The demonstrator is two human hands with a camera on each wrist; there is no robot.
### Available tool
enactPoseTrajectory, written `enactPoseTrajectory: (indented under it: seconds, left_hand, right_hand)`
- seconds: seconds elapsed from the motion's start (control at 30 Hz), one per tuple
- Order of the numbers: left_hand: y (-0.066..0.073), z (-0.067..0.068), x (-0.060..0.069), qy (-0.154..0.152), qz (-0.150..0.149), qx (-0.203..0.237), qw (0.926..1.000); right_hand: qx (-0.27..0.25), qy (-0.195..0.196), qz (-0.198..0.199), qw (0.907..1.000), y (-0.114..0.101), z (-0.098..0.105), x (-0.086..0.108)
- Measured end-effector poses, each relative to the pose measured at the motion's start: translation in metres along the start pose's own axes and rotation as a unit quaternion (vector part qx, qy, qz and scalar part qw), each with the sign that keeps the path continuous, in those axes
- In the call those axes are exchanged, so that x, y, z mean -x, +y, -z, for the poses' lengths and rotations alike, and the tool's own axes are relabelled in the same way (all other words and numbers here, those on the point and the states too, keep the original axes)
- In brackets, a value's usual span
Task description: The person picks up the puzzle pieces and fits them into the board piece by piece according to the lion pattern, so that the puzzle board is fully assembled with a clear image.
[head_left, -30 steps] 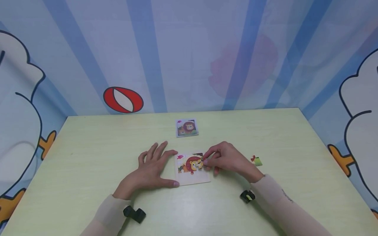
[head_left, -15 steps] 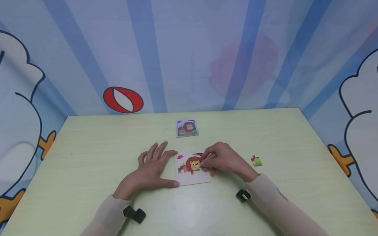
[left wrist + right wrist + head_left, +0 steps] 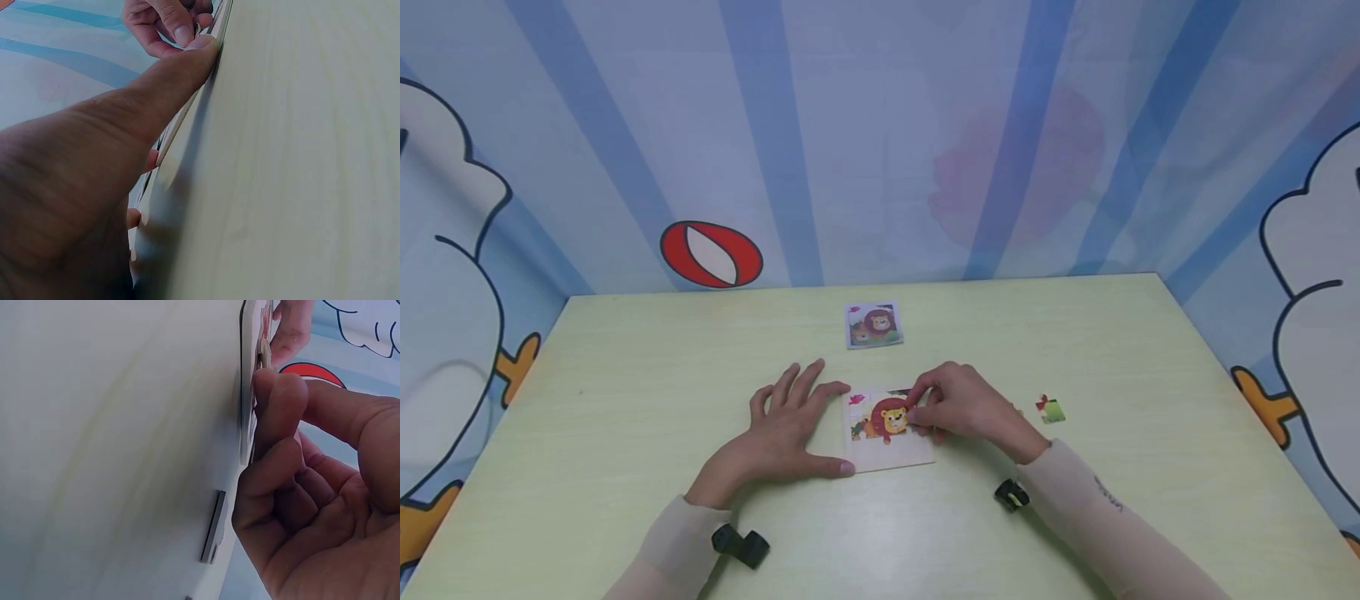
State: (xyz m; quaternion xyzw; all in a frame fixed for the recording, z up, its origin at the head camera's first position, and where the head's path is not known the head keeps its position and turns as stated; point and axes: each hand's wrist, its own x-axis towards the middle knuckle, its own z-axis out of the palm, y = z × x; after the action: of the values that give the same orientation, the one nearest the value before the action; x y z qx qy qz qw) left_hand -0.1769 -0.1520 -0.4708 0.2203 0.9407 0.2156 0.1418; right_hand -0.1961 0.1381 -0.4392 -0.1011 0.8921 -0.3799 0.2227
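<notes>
A white puzzle board lies on the table, its upper part filled with joined pieces showing a lion. On the board's left side rests my left hand, fingers spread, with the thumb and index fingertip touching its edge. My right hand is at the lion's right side, thumb and index finger pinching a puzzle piece against the board. Most of that piece is hidden by the fingertips. The board appears edge-on in both wrist views.
A small lion picture card lies behind the board. To the right is a loose green and red puzzle piece; another small bit shows beside the right wrist. A printed cloth backdrop stands behind the table.
My right hand has moved slightly left with the puzzle piece, which now sits against the lion's face. The left hand stays in place on the board's edge.
</notes>
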Motion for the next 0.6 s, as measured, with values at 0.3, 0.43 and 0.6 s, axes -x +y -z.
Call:
enactPoseTrajectory:
  seconds: [0.3,0.43,0.6]
  left_hand:
    - [-0.0005,-0.0007,-0.0001,0.004,-0.003,-0.002,1.0]
    - [-0.0009,-0.0009,-0.001,0.001,-0.001,-0.004,1.0]
    - [-0.0034,-0.0035,-0.0019,0.008,-0.008,0.004,0.9999]
  right_hand:
    - [0.035,-0.002,0.017,0.9992,-0.0044,-0.0074,-0.0035]
    - [0.041,0.001,0.016,0.9991,-0.0077,-0.0076,-0.0054]
    - [0.039,-0.015,0.014,0.999,-0.0084,-0.0039,-0.0055]
